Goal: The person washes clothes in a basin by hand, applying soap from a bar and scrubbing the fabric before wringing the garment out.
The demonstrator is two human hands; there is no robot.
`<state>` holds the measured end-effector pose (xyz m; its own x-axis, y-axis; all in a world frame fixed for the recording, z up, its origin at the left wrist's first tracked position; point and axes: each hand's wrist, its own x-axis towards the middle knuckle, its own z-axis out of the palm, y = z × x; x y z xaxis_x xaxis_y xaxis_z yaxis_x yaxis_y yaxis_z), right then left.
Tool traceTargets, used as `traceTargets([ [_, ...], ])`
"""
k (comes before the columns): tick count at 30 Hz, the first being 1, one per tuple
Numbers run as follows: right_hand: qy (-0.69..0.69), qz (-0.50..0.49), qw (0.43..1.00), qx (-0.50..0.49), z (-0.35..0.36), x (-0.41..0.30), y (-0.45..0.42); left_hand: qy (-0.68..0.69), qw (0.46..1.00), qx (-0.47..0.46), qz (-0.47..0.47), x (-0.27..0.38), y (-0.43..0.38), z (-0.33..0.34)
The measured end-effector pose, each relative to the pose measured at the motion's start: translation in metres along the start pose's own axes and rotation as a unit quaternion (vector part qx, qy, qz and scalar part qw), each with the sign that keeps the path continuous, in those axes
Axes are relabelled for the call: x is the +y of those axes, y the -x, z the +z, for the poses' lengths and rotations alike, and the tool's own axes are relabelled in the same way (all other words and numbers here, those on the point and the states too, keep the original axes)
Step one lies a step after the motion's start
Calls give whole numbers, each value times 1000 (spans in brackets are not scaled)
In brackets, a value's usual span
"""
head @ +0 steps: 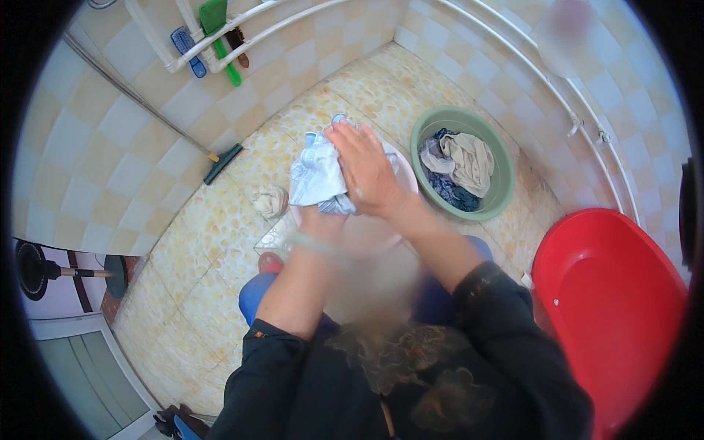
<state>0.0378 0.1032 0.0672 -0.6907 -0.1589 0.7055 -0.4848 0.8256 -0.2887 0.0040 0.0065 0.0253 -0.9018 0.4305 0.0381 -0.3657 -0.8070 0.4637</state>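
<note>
A light blue and white cloth garment (319, 170) is bunched between my two hands, over a pale pink basin (408, 170). My right hand (366, 170) presses flat along its right side, fingers pointing away from me. My left hand (324, 216) is under the cloth, with only the heel and wrist showing; its fingers are hidden. The hands and cloth cover much of the basin. A blurred patch hides what lies between my forearms.
A green tub (509, 181) with several garments (467, 159) stands at the right. Nearer me is a red plastic bathtub (610, 308). A wadded off-white cloth (270, 201) lies left of the basin. A floor squeegee (223, 164) leans against the tiled wall; brushes (188, 50) hang from white pipes.
</note>
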Motion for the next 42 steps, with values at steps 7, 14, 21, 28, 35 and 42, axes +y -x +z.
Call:
traceTargets([
  [7,-564,455,688,18,3,41,-11,-374,918,-42,128,-8,-9,3],
  [14,-570,521,631,69,-22,79,-1,63,997,-27,-20,1,0,2],
  [21,-238,173,954,-60,-19,18,-16,87,996,-11,-15,-19,-12,-55],
  [28,-48,-37,997,-46,2,-11,3,30,993,113,-28,-2,18,-2],
  [35,-516,375,764,-97,4,26,-11,-11,997,-71,-9,-9,-5,-52],
  [42,-336,316,886,48,16,4,34,-9,995,93,-33,13,6,-2],
])
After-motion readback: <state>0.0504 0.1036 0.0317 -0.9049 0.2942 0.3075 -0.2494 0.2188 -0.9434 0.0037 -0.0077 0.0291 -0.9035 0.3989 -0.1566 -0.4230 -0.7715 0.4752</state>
